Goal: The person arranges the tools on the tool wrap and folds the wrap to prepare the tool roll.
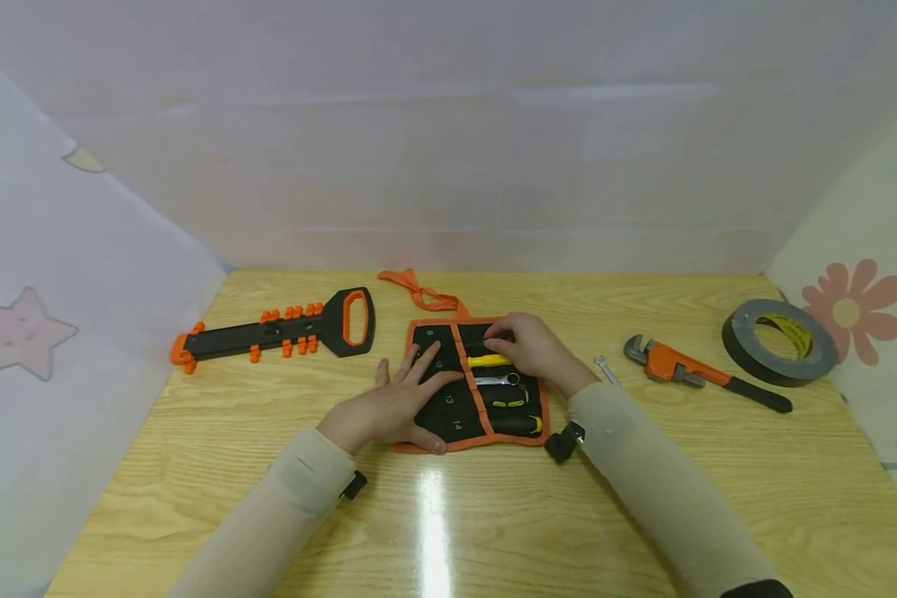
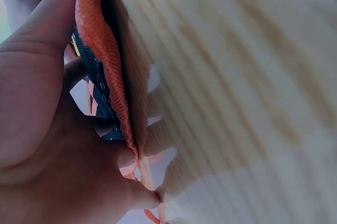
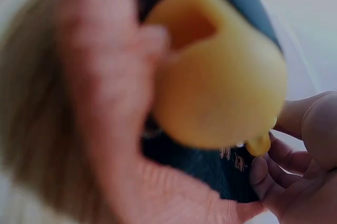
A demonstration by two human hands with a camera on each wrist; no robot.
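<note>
A black tool pouch with orange edging lies unrolled on the table, small numbers printed on its left half. My left hand presses on that half with spread fingers, the thumb near the lower edge. At the top right pocket, my right hand pinches what looks like a dark tool, mostly hidden by the fingers. Below it a yellow handle, a combination wrench, a yellow-and-black tool and a black tool with a yellow end sit in the pockets. That yellow end looms large in the right wrist view.
An orange tie strap trails behind the pouch. A black-and-orange rack with clips lies left. To the right are a small wrench partly behind the right sleeve, an orange pipe wrench and a grey tape roll.
</note>
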